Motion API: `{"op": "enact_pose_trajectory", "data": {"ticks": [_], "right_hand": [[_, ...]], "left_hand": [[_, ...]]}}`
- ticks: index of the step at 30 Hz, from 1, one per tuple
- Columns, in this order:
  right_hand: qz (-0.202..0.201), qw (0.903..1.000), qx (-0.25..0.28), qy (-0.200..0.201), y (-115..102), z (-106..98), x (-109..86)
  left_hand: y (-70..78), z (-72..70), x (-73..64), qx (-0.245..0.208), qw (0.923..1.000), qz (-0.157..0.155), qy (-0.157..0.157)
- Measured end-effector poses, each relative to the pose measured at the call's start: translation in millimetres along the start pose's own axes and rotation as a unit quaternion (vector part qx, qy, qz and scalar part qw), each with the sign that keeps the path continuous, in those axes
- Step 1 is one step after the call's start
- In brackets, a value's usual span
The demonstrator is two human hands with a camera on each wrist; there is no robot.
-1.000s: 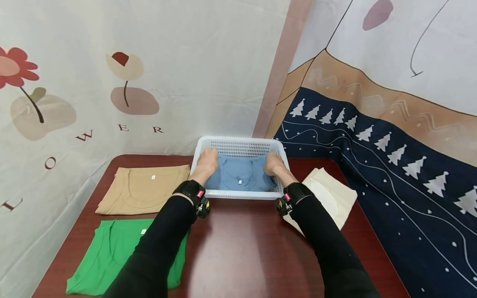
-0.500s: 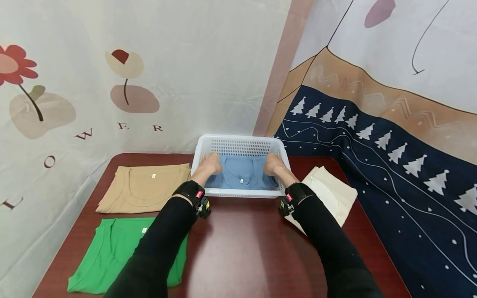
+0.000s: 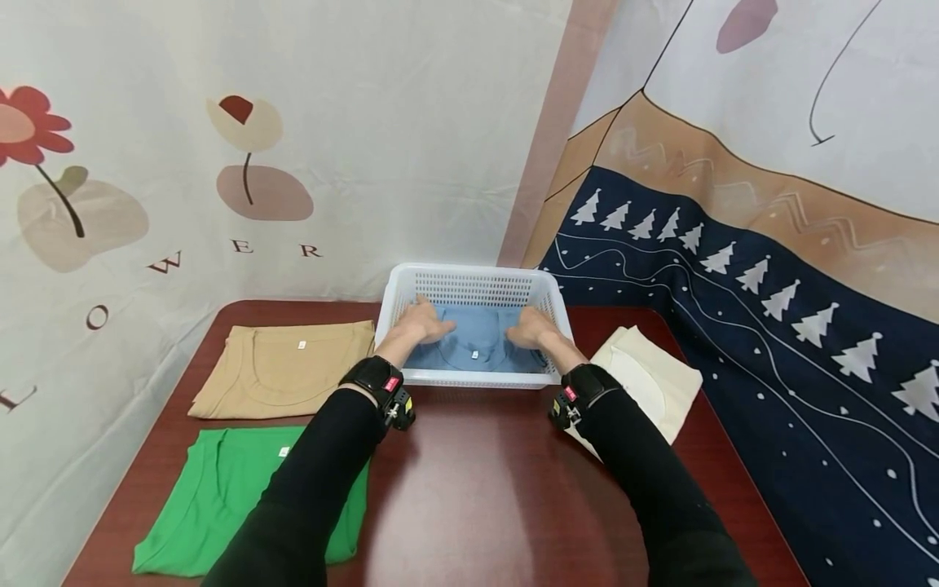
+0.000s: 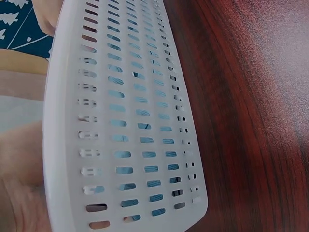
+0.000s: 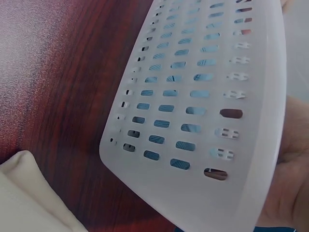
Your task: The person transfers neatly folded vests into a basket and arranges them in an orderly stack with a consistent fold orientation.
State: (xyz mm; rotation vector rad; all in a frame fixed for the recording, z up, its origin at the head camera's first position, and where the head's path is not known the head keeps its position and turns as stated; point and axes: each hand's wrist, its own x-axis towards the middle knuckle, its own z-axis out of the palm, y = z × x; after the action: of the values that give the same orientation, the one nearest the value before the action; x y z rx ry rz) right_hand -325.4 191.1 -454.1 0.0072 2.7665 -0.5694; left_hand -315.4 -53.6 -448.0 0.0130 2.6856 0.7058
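A folded blue T-shirt (image 3: 475, 330) with a small white neck label lies inside the white perforated plastic basket (image 3: 477, 379). My left hand (image 3: 422, 321) reaches over the near rim and rests on the shirt's left side, thumb stretched inward. On its right side my right hand (image 3: 534, 328) lies the same way, thumb toward the middle. Neither hand grips the cloth. In the left wrist view, the basket's side wall (image 4: 130, 121) hides most of the hand, and blue cloth shows through its slots. The right wrist view likewise shows the basket wall (image 5: 193, 96) before my palm.
On the table's left lie a folded tan shirt (image 3: 293, 367) and, nearer, a folded green shirt (image 3: 242, 489) partly under my left arm. A folded cream cloth (image 3: 645, 375) lies right of the basket. Printed curtains (image 3: 411, 147) hang behind the reddish-brown table (image 3: 477, 489).
Both hands have loosened from fists at the shirt's sides. The left hand has moved slightly inward with its fingers spread, and the right thumb now points toward the middle.
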Motion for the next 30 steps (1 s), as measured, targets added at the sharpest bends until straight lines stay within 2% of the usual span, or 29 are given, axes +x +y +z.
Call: {"op": "enact_pose_trajectory", "data": {"ticks": [5,11,14,17,22,26,30], "right_hand": [[-0.015,0.9998,0.004,0.014,-1.2,1.5,-6.1],[-0.025,0.9990,0.026,0.026,4.8,5.1,0.0],[-0.048,0.9971,0.039,0.044,6.4,5.8,-3.9],[-0.072,0.9941,0.053,0.061,5.2,4.4,-12.8],[-0.101,0.9901,0.060,0.077,9.1,4.7,-14.9],[-0.114,0.9884,0.048,0.088,10.1,4.3,-16.2],[-0.133,0.9852,0.011,0.107,9.7,2.9,-18.8]], "left_hand": [[-3.7,-0.1,-2.4,-0.023,0.9997,0.013,0.002],[-6.2,-1.6,-5.9,-0.040,0.9990,0.018,0.000],[-5.9,-1.7,-6.3,-0.042,0.9989,0.023,0.002],[-4.8,-1.6,-4.6,-0.022,0.9990,0.038,0.011],[-2.3,-2.2,-4.7,0.025,0.9965,0.073,0.034],[-1.7,-3.2,-6.8,0.054,0.9926,0.094,0.054],[-3.4,-4.7,-10.1,0.074,0.9879,0.118,0.070]]}}
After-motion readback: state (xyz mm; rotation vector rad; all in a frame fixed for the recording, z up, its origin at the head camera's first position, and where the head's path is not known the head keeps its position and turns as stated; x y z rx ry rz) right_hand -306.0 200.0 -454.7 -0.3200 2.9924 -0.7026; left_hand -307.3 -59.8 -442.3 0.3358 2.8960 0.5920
